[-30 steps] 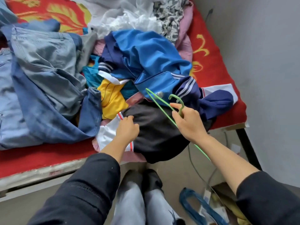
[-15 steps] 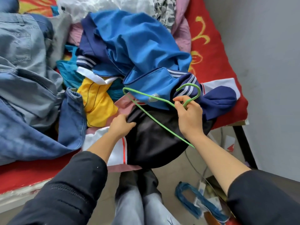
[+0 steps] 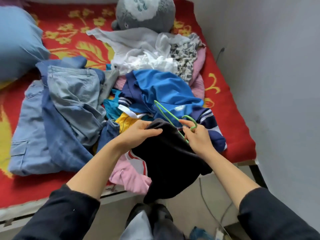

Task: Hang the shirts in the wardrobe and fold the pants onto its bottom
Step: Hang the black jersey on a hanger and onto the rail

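Note:
A black garment hangs over the bed's front edge, raised at its top. My left hand grips that raised top edge. My right hand holds a thin green hanger by its hook, just right of the black garment; the hanger's lower part is hidden behind the cloth. Behind them lies a pile of clothes: a blue and navy jacket, a yellow shirt, a pink garment and denim pants to the left.
The clothes lie on a bed with a red flowered cover. A grey plush toy sits at the back, a blue pillow at the far left. White and patterned clothes lie behind. A grey wall stands close on the right; cables lie on the floor.
My left hand has taken hold of the black garment's top and lifted it. The hanger in my right hand has swung closer to the cloth. The view has tilted up.

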Tool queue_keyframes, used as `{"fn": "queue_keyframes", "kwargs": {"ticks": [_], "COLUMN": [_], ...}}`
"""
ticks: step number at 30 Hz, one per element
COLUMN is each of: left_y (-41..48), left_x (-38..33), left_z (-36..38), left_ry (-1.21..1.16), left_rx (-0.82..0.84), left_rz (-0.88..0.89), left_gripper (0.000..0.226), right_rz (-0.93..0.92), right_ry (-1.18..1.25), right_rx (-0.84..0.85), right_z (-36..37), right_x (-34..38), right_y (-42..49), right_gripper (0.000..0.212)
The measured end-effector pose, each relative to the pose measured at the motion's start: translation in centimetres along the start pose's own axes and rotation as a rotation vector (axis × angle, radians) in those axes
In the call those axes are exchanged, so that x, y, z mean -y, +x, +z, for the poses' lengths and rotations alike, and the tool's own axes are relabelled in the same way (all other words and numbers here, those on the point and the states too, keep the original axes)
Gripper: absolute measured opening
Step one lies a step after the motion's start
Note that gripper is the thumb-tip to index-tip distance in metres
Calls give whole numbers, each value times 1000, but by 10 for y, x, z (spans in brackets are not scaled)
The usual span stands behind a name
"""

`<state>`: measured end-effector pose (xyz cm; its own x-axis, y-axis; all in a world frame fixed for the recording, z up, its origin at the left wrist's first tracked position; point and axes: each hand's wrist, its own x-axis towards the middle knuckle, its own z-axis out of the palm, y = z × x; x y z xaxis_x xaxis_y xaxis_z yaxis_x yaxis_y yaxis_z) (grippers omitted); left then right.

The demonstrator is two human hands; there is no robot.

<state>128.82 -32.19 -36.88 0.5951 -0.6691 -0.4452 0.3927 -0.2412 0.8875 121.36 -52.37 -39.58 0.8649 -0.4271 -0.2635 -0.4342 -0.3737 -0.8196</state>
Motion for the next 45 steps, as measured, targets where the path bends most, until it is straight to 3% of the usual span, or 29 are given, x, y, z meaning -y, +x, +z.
{"fn": "queue_keyframes", "kwargs": {"ticks": [2,5,8,10,13,16,18,20,22,23,25,29,34,38,42,44,45], "left_y": [-19,-45,-64,-72,-84,-93,-94,-88,-77,-72,-64,-63,-74,-66,-51,-50,-52], "left_x": [-34,-78,-96,-90,-73,-55,-46,-43,-45,-50,-67,-120,-177,-187,-175,-174,-176], "left_z": [-4,-9,-5,-2,-2,-16,-28,-33,-33,-33,-33,-29,-28,-29,-36,-42,-44], "left_ry": [16,131,320,391,329,248,282,339,341,292,165,24,127,298,809,732,539], "left_rx": [-11,45,142,160,252,402,427,268,-89,-257,-424,-477,-404,-480,-828,-885,-878], "left_rz": [71,185,201,183,100,-99,-200,-215,-178,-138,-29,217,429,381,149,113,133], "left_gripper": [13,30,15,7,10,37,40,35,30,28,23,23,29,28,21,24,25], "right_rz": [76,231,371,383,381,373,349,298,232,203,139,-45,-306,-351,-353,-358,-363], "right_ry": [94,235,282,282,331,527,608,600,586,597,679,751,556,432,381,351,331], "right_rx": [94,223,395,487,406,315,398,532,635,667,704,768,821,874,871,758,678], "right_z": [-3,-6,-2,9,23,17,4,-9,-22,-28,-41,-74,-102,-103,-100,-104,-106], "right_x": [20,59,90,97,97,99,107,121,139,151,179,245,307,315,306,298,293], "right_y": [3,7,7,3,0,9,12,11,9,7,2,-8,-8,-7,-1,9,15], "right_gripper": [27,27,42,37,9,25,30,30,30,29,27,16,14,11,14,15,14]}}
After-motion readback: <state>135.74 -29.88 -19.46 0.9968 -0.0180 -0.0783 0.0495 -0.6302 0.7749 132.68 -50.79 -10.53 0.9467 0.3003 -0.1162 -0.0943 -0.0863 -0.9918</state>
